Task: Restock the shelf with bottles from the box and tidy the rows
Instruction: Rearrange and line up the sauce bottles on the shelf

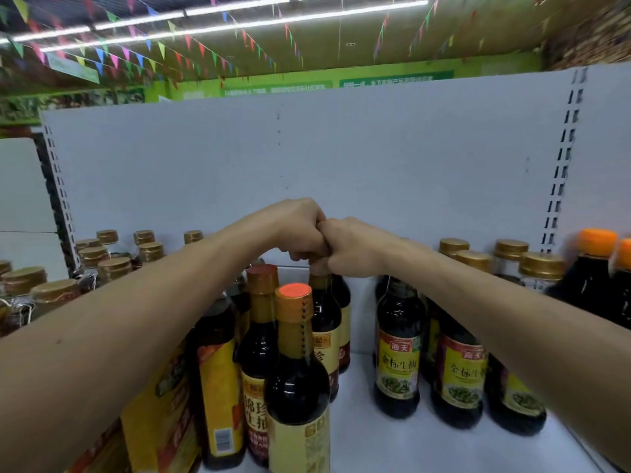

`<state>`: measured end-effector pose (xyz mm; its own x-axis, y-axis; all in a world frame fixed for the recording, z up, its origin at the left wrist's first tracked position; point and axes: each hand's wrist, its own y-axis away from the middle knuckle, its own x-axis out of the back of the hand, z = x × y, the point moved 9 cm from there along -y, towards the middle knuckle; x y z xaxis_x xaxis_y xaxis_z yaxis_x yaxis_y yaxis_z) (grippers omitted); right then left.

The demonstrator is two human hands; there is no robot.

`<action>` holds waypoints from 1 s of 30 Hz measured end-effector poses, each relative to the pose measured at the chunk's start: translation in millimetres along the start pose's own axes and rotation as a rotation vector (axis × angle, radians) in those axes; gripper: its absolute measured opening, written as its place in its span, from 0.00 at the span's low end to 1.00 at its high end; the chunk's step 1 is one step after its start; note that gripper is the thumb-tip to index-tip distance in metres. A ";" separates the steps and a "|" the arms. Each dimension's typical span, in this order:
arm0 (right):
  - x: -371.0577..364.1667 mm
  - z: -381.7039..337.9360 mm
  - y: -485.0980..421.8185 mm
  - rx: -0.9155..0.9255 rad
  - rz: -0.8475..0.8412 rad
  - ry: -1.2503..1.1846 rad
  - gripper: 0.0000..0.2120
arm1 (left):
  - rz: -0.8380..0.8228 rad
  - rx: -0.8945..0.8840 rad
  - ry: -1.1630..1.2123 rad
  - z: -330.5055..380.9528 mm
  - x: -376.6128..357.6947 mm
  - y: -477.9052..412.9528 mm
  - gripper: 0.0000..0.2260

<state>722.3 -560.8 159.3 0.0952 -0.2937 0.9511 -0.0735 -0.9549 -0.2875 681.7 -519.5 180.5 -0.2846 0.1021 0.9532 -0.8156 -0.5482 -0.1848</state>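
Overhead, strings of multi-col. bunting (160, 49) criss-cross under the ceiling, w/ long strip lights (239, 27) lit among them. The far wall (392, 71) is bright green and carries banners w/ white text (276, 88), too blurred to read. Top right there's a brick-look wall section (587, 32). Top left, a pale hanging sign (73, 68) sits above a leafy-print strip (68, 100).

The dark glass soy sauce bottle with a yellow label (397, 370) is showing a red "海天" badge above "金标生抽". The matching bottle beside it (459, 380) is showing the same. White lettering on the green wall banner (276, 88) is blurring beyond reading.
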 end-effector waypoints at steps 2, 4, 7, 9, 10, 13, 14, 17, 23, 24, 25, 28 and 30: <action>-0.3 0.6 0.3 0.005 0.003 0.005 0.16 | -0.014 0.002 0.007 -0.1 -1.9 0.5 0.08; -1.5 0.8 -0.5 0.005 0.003 0.016 0.16 | -0.027 0.003 0.012 -1.0 -3.5 1.1 0.09; -3.1 -0.9 -1.5 0.012 0.005 0.028 0.16 | -0.022 0.002 0.012 -4.4 -4.0 2.2 0.09; -4.0 -1.3 -1.8 0.010 0.009 0.021 0.16 | -0.017 -0.001 0.020 -7.9 -4.7 2.8 0.09; -4.6 -1.0 -2.0 0.009 0.010 0.014 0.15 | -0.018 -0.004 0.028 -9.6 -5.4 3.2 0.09; -6.6 -0.5 -0.9 0.004 0.011 -0.020 0.14 | -0.017 -0.009 0.046 -15.1 -8.0 4.9 0.09; -6.9 0.1 -0.2 -0.004 0.015 -0.032 0.14 | -0.013 -0.007 0.050 -17.0 -8.6 5.2 0.09; -6.2 1.9 2.0 -0.025 0.033 -0.043 0.12 | 0.002 -0.015 0.066 -19.7 -8.7 5.6 0.08; -2.5 7.9 4.2 -0.096 0.061 -0.031 0.15 | 0.011 -0.033 0.108 -15.2 -10.1 3.9 0.07; -2.5 9.5 5.6 -0.105 0.058 -0.048 0.15 | 0.014 -0.031 0.113 -15.8 -10.7 3.1 0.08; -2.6 10.7 7.4 -0.112 0.054 -0.069 0.15 | 0.015 -0.028 0.114 -16.6 -11.2 2.8 0.08; -3.3 11.6 10.1 -0.121 0.058 -0.103 0.16 | 0.011 -0.028 0.123 -19.9 -11.5 3.3 0.10; -3.3 10.1 9.9 -0.126 0.064 -0.100 0.17 | 0.008 -0.021 0.149 -23.4 -10.8 5.1 0.11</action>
<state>731.3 -569.8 152.2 0.1840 -0.3627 0.9136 -0.2057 -0.9231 -0.3250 668.9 -503.9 163.6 -0.3613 0.2206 0.9060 -0.8232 -0.5319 -0.1988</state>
